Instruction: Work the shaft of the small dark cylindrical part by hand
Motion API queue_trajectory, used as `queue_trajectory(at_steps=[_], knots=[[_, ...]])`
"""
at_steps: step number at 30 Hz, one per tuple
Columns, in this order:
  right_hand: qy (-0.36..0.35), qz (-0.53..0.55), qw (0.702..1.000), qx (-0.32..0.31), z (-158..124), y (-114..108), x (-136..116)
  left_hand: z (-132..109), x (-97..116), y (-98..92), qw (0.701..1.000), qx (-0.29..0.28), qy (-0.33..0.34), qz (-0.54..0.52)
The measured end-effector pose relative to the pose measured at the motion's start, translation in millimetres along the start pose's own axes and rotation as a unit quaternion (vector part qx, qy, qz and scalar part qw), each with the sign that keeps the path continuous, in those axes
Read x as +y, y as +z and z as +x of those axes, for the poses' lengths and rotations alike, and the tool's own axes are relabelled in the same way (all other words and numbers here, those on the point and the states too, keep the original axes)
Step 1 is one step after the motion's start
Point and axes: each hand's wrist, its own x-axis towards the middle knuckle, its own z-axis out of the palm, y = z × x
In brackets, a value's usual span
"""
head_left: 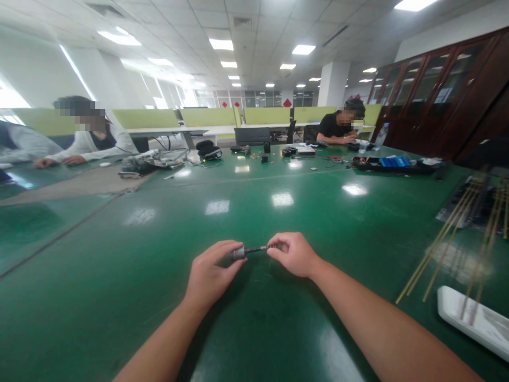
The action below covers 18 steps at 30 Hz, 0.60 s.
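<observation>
Both my hands meet low over the green table (119,265) near its front middle. My left hand (210,273) is closed round a small grey metal cylinder (238,253), whose end shows past the fingers. A thin dark rod (256,249) runs from that cylinder to the right. My right hand (292,254) pinches the rod's far end between thumb and fingers. The piece is held level just above the tabletop.
Several thin yellowish rods (441,249) lie slanted at the right, over a white tray (473,318) at the front right corner. Tools, cables and a dark box (393,164) lie at the far side. Two other people sit at the far left and far middle.
</observation>
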Motion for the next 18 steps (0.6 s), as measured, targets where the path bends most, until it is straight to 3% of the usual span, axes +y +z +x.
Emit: queue_trajectory(at_steps=[3, 6, 11, 18], knots=[[0.014, 0.031, 0.999, -0.001, 1.0, -0.9, 2.5, 0.5, 1.1, -1.2, 1.0, 0.0, -0.006, 0.002], [0.04, 0.141, 0.989, 0.02, 5.0, -3.9, 5.5, 1.9, 2.0, -2.0, 1.0, 0.007, -0.027, 0.009], [0.127, 0.325, 0.934, 0.076, 14.4, -7.9, 11.0, 4.5, 2.6, 0.9, 0.993, 0.03, -0.115, 0.0], [0.136, 0.333, 0.928, 0.099, 16.9, 0.3, 17.6, 8.5, 9.0, 4.3, 0.957, 0.041, -0.238, -0.16]])
